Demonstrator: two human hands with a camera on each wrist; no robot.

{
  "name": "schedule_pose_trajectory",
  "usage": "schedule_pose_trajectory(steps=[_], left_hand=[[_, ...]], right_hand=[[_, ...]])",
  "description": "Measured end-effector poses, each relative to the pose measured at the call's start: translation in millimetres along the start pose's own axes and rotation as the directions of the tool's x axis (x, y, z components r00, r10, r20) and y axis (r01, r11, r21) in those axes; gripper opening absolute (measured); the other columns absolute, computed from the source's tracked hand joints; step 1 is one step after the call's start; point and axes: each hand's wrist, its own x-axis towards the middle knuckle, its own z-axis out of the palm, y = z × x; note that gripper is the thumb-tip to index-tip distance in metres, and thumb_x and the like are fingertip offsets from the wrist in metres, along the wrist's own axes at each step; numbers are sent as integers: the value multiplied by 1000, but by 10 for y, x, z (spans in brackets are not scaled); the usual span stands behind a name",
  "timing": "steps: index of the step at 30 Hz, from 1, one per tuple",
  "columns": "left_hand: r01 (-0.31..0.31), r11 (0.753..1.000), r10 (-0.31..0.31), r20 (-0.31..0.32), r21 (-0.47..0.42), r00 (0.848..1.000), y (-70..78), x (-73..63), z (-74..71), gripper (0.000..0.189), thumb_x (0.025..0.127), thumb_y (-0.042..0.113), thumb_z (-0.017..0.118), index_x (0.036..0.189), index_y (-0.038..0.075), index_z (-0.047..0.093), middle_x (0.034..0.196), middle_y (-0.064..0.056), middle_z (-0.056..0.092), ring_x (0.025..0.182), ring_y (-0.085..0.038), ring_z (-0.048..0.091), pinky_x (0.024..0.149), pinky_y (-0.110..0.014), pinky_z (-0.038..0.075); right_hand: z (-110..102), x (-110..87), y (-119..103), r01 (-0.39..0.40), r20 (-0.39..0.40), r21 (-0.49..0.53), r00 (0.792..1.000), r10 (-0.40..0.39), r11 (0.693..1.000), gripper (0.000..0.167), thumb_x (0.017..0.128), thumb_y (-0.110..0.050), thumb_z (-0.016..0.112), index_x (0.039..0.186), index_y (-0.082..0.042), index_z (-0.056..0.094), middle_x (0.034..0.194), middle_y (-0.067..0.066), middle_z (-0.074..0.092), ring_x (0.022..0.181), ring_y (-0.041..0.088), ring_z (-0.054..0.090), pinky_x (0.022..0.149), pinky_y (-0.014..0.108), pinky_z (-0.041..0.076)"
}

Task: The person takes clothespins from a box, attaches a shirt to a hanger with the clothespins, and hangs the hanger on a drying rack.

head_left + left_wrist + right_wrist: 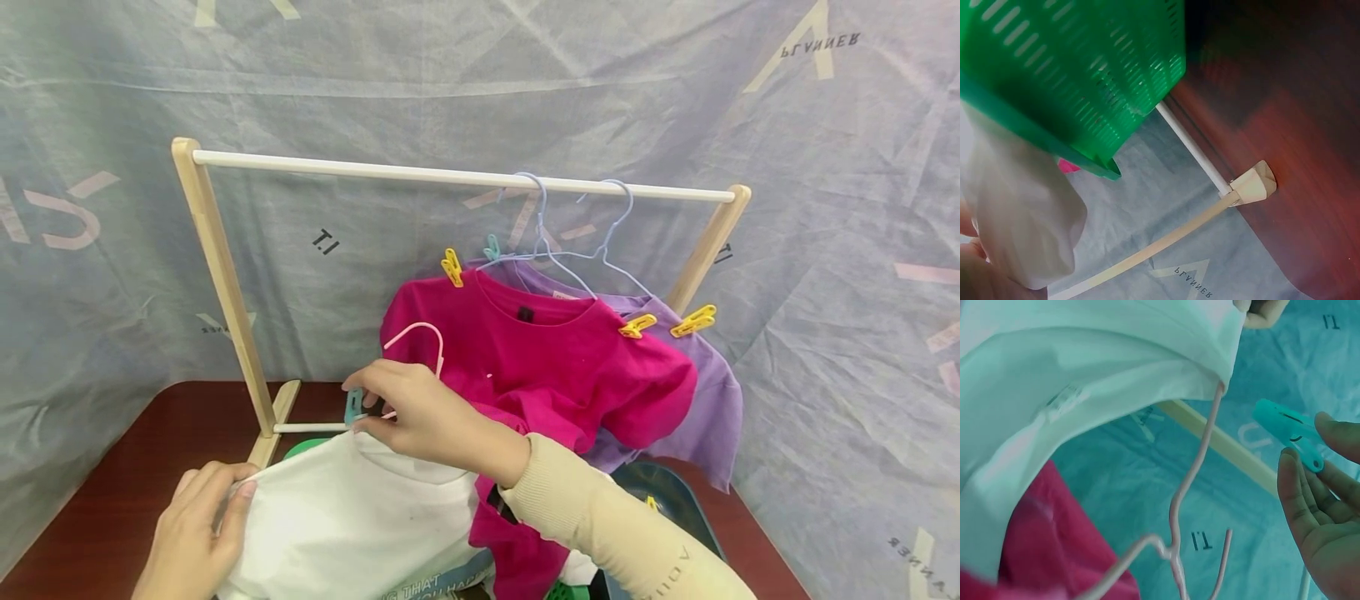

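A white T-shirt (360, 517) is stretched out at the lower middle, with a pink hanger (427, 327) inside its neck opening. My left hand (198, 529) pinches the shirt at its left shoulder. Between the thumb and fingers of my right hand (427, 417) is a blue clothespin (353, 406), close above the shirt's neckline. The right wrist view shows that clothespin (1288, 431) a little apart from the cloth, beside the spot where the pink hanger (1197, 469) goes under the neck edge.
A drying rack with a white rod (360, 169) stands behind. From it hang a magenta T-shirt (525, 358) and a purple T-shirt (716, 392), both fastened with clothespins. A green basket (1085, 81) sits under the white shirt. A dark bin (667, 483) stands at the right.
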Motion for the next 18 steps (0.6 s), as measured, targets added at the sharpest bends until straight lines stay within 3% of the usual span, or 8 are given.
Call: schedule_pose_trajectory(steps=[5, 9, 12, 18], left_hand=[[-6, 1000, 6, -50, -7, 999, -3, -9, 41, 15, 90, 13, 52, 85, 5, 63, 81, -2, 57, 80, 1, 37, 68, -18, 25], [8, 1000, -7, -60, 14, 998, 1, -22, 53, 9, 86, 7, 55, 84, 6, 63, 81, -3, 57, 82, 1, 37, 68, -18, 21], [8, 1000, -6, -65, 25, 998, 11, -21, 56, 9, 81, 0, 57, 84, 5, 63, 81, -4, 57, 81, 0, 37, 68, -19, 21], [10, 999, -8, -67, 34, 998, 26, -23, 62, 8, 82, 0, 57, 84, 5, 63, 82, -5, 57, 81, -1, 37, 69, -20, 21]], right_hand=[[100, 105, -39, -26, 62, -62, 998, 30, 998, 28, 81, -16, 69, 105, -6, 60, 92, 1, 63, 80, 5, 57, 71, 4, 41], [177, 178, -71, -39, 99, -128, 994, 52, 991, 25, 81, -20, 69, 102, -10, 61, 96, -3, 63, 82, 2, 58, 73, 3, 40], [229, 232, -93, -20, 106, -147, 994, 36, 989, 22, 81, -20, 69, 99, -11, 61, 94, -4, 63, 80, 3, 58, 72, 4, 40], [331, 311, -121, 46, 118, -173, 993, -26, 984, 12, 80, -18, 70, 90, -13, 63, 84, -7, 62, 70, 0, 53, 66, 5, 38]])
